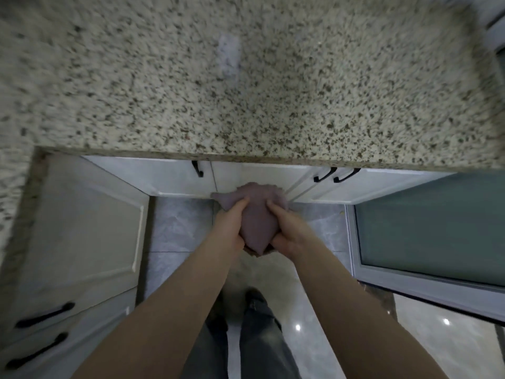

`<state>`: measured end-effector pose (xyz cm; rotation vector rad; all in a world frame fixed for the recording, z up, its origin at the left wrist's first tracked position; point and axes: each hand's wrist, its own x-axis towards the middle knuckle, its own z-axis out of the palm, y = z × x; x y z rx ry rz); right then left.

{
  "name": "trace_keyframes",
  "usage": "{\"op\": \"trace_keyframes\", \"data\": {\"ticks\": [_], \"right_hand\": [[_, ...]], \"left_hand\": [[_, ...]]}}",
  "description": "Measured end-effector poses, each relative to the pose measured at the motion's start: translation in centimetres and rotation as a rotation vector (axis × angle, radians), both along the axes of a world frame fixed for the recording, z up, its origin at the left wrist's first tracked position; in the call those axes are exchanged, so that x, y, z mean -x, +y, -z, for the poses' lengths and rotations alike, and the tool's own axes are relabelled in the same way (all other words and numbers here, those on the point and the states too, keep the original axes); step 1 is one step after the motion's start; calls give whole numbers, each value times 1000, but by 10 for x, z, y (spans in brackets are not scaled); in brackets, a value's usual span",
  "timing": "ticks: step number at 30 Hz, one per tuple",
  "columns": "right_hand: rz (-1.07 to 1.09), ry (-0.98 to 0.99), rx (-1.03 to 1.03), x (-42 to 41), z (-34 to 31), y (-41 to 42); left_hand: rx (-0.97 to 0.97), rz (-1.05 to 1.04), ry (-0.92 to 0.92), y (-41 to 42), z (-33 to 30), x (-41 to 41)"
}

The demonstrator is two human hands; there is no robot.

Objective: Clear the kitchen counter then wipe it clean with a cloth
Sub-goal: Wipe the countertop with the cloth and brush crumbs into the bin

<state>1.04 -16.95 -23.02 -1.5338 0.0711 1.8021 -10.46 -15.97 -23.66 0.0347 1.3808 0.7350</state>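
A bunched mauve cloth (255, 214) hangs in front of the white cabinets, below the counter's front edge. My left hand (228, 224) grips its left side with the thumb laid over the fabric. My right hand (285, 228) grips its right side in the same way. Both hands are held close together above the floor. The speckled granite counter (246, 86) fills the upper half of the view, with a faint pale smear (229, 54) near its middle. The picture is blurred.
The counter wraps round on the left (13, 165). White cabinet doors and drawers with black handles (45, 314) stand below it. A frosted glass door (431, 233) stands on the right. Glossy floor tiles (177, 231) and my trousered legs are below.
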Motion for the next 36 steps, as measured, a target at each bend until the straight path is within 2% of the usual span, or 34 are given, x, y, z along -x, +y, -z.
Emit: {"op": "trace_keyframes", "data": {"ticks": [2, 4, 8, 10, 12, 14, 16, 17, 18, 19, 21, 23, 25, 27, 33, 36], "right_hand": [[-42, 3, -67, 6, -24, 1], [-82, 42, -121, 8, -50, 4], [-237, 194, -194, -6, -115, 12], [-219, 332, -221, -16, -139, 17], [-148, 445, -178, -10, -147, 15], [-180, 526, -145, 9, -144, 8], [-247, 486, -181, 30, -145, -6], [-285, 473, -204, 40, -157, -15], [-352, 543, -233, 47, -167, -25], [-337, 603, -223, 54, -175, -32], [-321, 588, -242, 62, -185, -43], [-403, 656, -311, 74, -194, -54], [-455, 588, -412, 85, -198, -61], [-508, 644, -469, 93, -204, -71], [-681, 838, -404, 126, -211, -111], [-755, 813, -398, 147, -215, -129]], "left_hand": [[-83, -62, 75, -7, -27, 12], [-144, -110, 75, -13, -53, 21], [-259, -169, 111, -23, -110, 37], [-285, -202, 120, -31, -136, 44], [-332, -228, 91, -40, -163, 52], [-386, -247, 79, -50, -185, 56], [-432, -253, 133, -65, -201, 60], [-439, -248, 173, -69, -203, 61], [-441, -258, 230, -76, -208, 64], [-440, -265, 299, -82, -211, 68], [-442, -295, 412, -96, -216, 77], [-448, -326, 475, -110, -222, 88], [-439, -356, 504, -125, -227, 97], [-420, -423, 518, -143, -229, 106], [-353, -624, 536, -215, -232, 139], [-333, -703, 550, -250, -235, 155]]}}
